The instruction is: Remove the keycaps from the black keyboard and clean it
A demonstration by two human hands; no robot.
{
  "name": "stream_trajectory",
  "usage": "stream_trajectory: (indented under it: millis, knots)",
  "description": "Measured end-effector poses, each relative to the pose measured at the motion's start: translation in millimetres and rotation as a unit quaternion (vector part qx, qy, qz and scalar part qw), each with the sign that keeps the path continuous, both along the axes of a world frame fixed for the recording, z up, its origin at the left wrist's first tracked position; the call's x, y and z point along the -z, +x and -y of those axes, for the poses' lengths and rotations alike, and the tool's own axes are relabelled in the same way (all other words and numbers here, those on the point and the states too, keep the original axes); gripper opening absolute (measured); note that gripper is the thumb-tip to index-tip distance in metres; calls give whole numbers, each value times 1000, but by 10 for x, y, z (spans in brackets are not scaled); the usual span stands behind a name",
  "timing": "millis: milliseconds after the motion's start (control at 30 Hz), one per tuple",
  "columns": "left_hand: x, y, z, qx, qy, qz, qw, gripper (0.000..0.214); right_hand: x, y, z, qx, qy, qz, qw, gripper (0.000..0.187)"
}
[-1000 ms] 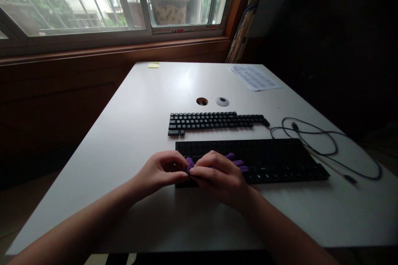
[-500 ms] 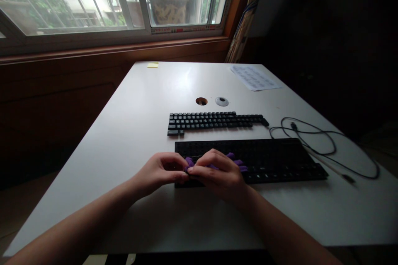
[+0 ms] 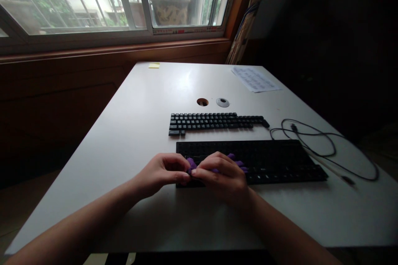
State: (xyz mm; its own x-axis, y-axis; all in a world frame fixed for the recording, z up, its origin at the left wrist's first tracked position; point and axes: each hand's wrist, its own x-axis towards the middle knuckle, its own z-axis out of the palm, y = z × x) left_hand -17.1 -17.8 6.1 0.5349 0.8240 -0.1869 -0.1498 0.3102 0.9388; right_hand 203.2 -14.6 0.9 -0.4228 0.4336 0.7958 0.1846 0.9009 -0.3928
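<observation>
A black keyboard base (image 3: 273,161) with its keycaps off lies on the white table (image 3: 130,132). My left hand (image 3: 161,172) and my right hand (image 3: 222,178) meet over the base's left end, both with fingers closed in a pinch. Between them they hold a purple tool (image 3: 239,163) that sticks out past my right fingers; its exact shape is hidden. Behind the base, several black keycaps (image 3: 214,121) stand in neat rows on the table.
A black cable (image 3: 323,143) loops on the table to the right of the base. A cable hole (image 3: 202,102) and its grey cap (image 3: 222,102) sit behind the keycaps. A printed sheet (image 3: 255,78) and a yellow sticky note (image 3: 153,65) lie near the far edge.
Both hands stay pinched together over the left end of the base with only slight finger shifts. The view has nudged a little.
</observation>
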Motion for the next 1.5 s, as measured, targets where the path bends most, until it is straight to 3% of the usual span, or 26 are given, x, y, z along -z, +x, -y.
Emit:
stream_trajectory:
  millis: [567, 1100, 1500]
  knots:
    - [1, 1, 6, -6, 11, -7, 1000, 18, -13, 17, -17, 18, 19, 30, 999, 26]
    - [4, -21, -3, 14, 11, -15, 1000, 21, -13, -18, -2, -30, -29, -8, 999, 29]
    - [24, -6, 0, 6, -2, -11, 1000, 21, -29, -36, 8, -28, -64, -13, 998, 25]
